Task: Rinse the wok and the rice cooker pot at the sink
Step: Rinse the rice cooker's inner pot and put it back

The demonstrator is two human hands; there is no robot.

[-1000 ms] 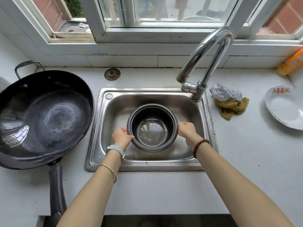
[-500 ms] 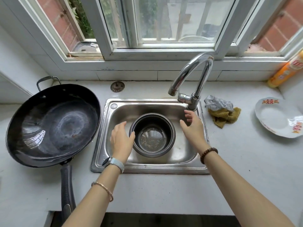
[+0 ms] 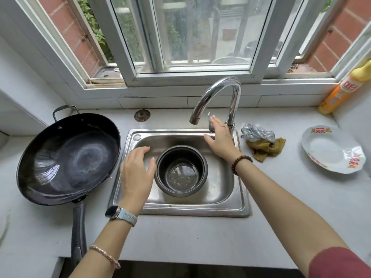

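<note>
The dark rice cooker pot (image 3: 181, 171) stands upright in the steel sink (image 3: 220, 205), empty. A large black wok (image 3: 68, 157) rests on the counter left of the sink, its long handle pointing toward me. My left hand (image 3: 136, 173) hovers with relaxed fingers just left of the pot, over the sink's left edge, holding nothing. My right hand (image 3: 219, 137) reaches to the base of the chrome tap (image 3: 216, 95), fingers straight against the tap lever. No water runs from the spout.
A sink strainer plug (image 3: 142, 115) lies behind the sink. A steel scourer on a yellow cloth (image 3: 263, 145) sits right of the tap, then a white plate (image 3: 331, 149). An orange detergent bottle (image 3: 343, 89) leans in the far right corner below the window.
Both hands let go of the pot's rim. My right hand moved up and away to the tap lever; my left hand drew back to the pot's left. The view lifted.
</note>
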